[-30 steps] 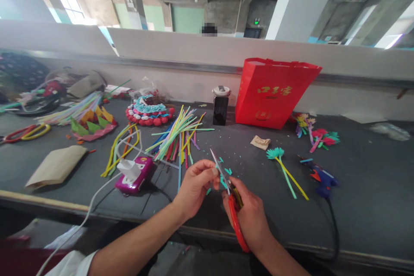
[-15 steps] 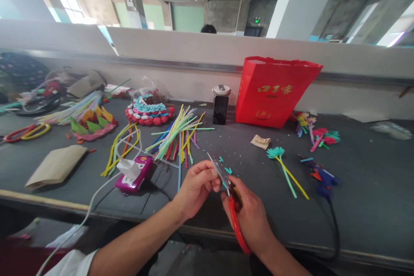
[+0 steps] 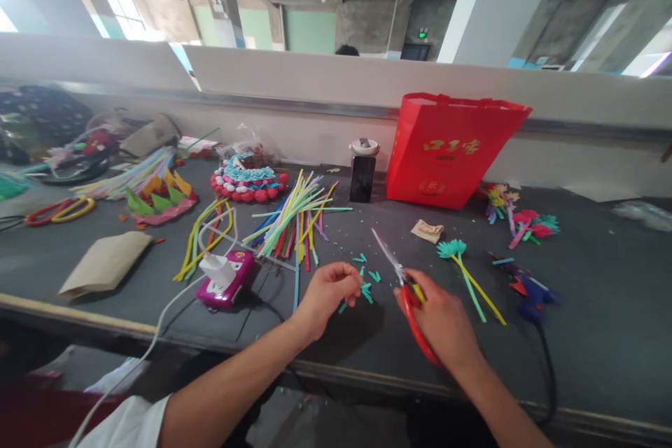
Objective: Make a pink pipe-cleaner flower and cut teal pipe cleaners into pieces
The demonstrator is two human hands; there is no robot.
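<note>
My right hand (image 3: 441, 318) grips red-handled scissors (image 3: 402, 287), their blades pointing up and to the left. My left hand (image 3: 328, 294) hovers just above the dark table (image 3: 588, 350) with its fingers curled in a pinch; what they hold is too small to make out. Small teal cut pieces (image 3: 366, 278) lie on the table between the two hands. A teal foam flower on a yellow-green stem (image 3: 462, 269) lies just right of the scissors.
A bundle of coloured sticks (image 3: 294, 220) lies beyond my left hand, a purple device with a white plug (image 3: 228, 278) to its left. A red bag (image 3: 451, 150), a dark bottle (image 3: 362, 171) and a decorated cake-like craft (image 3: 248, 182) stand further back. A blue glue gun (image 3: 528, 288) lies right.
My hands have moved apart. The right hand carried the scissors to the right, away from the left hand. The left hand dropped slightly toward the teal scraps.
</note>
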